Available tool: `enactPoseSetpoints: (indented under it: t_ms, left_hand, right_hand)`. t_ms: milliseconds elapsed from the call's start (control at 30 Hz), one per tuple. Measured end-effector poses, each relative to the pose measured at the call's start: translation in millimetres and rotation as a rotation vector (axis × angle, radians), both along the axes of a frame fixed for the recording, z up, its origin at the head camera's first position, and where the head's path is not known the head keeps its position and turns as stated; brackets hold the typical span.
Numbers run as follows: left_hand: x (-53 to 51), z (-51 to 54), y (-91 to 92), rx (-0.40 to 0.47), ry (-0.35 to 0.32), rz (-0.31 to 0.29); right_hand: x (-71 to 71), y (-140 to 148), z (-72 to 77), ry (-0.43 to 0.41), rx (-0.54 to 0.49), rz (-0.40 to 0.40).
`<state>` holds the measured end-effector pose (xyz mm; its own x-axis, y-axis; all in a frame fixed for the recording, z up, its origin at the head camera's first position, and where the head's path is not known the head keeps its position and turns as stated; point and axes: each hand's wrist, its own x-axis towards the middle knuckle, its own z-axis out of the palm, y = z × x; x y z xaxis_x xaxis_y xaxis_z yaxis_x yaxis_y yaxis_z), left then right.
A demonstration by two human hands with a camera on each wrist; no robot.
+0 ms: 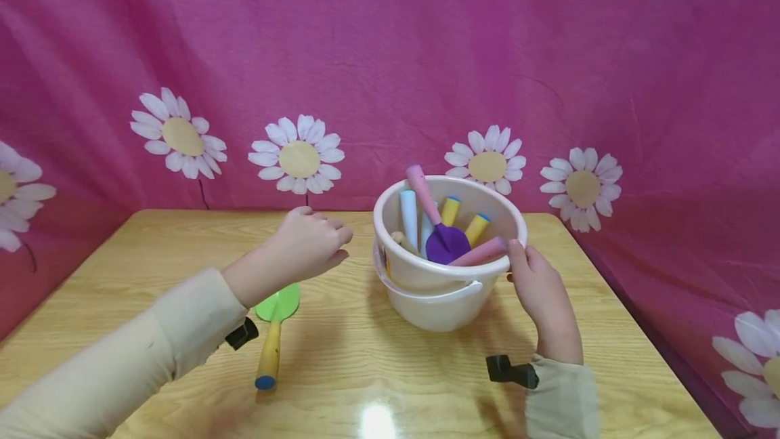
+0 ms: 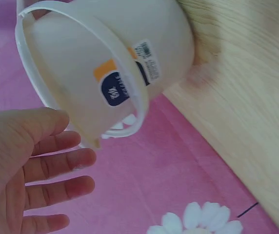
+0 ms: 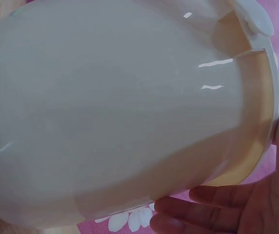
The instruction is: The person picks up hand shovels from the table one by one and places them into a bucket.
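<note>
A white bucket (image 1: 439,297) stands on the table, its bail hanging down against the front. Inside are several toy garden tools: a trowel with a purple blade (image 1: 447,244) and pink handle, another pink handle (image 1: 481,251), pale blue handles (image 1: 409,219) and blue-tipped yellow handles (image 1: 477,227). My right hand (image 1: 542,286) grips the bucket's right rim, thumb on top and fingers beneath. To the bucket's left, my left hand (image 1: 307,239) hovers apart from it, fingers relaxed and holding nothing. Below that forearm lies a green-bladed trowel (image 1: 268,351) with a yellow handle.
The wood-grain table (image 1: 353,371) ends at a pink cloth (image 1: 390,73) printed with daisies, which hangs behind and along the sides. A label (image 2: 115,87) marks the bucket's left side. Dark straps sit at both wrists.
</note>
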<state>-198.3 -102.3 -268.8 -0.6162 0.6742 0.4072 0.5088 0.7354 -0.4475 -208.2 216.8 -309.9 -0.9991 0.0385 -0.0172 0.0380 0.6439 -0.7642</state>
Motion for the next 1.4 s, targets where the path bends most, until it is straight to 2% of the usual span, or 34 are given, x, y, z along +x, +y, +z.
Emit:
enactPoseSetpoints:
  t_ms: [67, 167, 267, 367, 467, 533, 600, 767, 900, 1067, 1167, 1300, 1400]
  left_hand:
    - [2.1, -5.8, -3.9, 0.0, -0.006, 0.005]
    - [6.0, -19.9, -10.2, -0.016, -0.039, 0.039]
    - [11.2, -40.1, -17.8, -0.049, -0.121, 0.109]
    - [17.8, -60.4, -27.1, -0.077, -0.229, 0.181]
    - [24.8, -75.5, -36.8, -0.078, -0.341, 0.249]
    - [29.5, -81.6, -42.8, -0.059, -0.404, 0.295]
    - [34.0, -86.0, -48.0, -0.031, -0.448, 0.344]
    - [41.1, -95.5, -57.8, 0.051, -0.497, 0.441]
    - [43.1, -100.1, -62.2, 0.102, -0.57, 0.53]
    - [43.1, -103.3, -62.4, 0.125, -0.679, 0.64]
    - [43.2, -103.7, -61.0, 0.147, -0.748, 0.68]
    - [42.1, -103.4, -60.7, 0.22, -0.842, 0.718]
    - [40.4, -104.2, -63.0, 0.254, -0.852, 0.703]
  right_hand:
    - [0.3, 0.5, -1.7, -0.003, -0.005, -0.002]
    - [0.9, 0.4, -4.4, -0.007, -0.009, -0.002]
    - [1.9, -0.1, -6.4, -0.011, -0.011, -0.003]
    - [2.7, -0.8, -7.9, -0.01, -0.011, 0.0]
    - [2.8, -1.3, -9.2, -0.008, -0.004, 0.006]
    - [2.6, -1.4, -9.4, -0.006, 0.005, 0.013]
    - [2.1, -1.1, -9.3, 0.002, 0.017, 0.02]
    - [1.9, 0.1, -6.9, 0.005, 0.03, 0.023]
    - [2.1, 1.0, -5.1, 0.008, 0.033, 0.025]
    - [1.8, 1.9, -3.2, 0.033, 0.046, 0.025]
    - [1.4, 2.4, -2.7, 0.036, 0.044, 0.024]
    - [0.8, 2.7, -1.9, 0.012, 0.02, 0.027]
    - [0.6, 2.8, -1.3, -0.004, -0.006, 0.021]
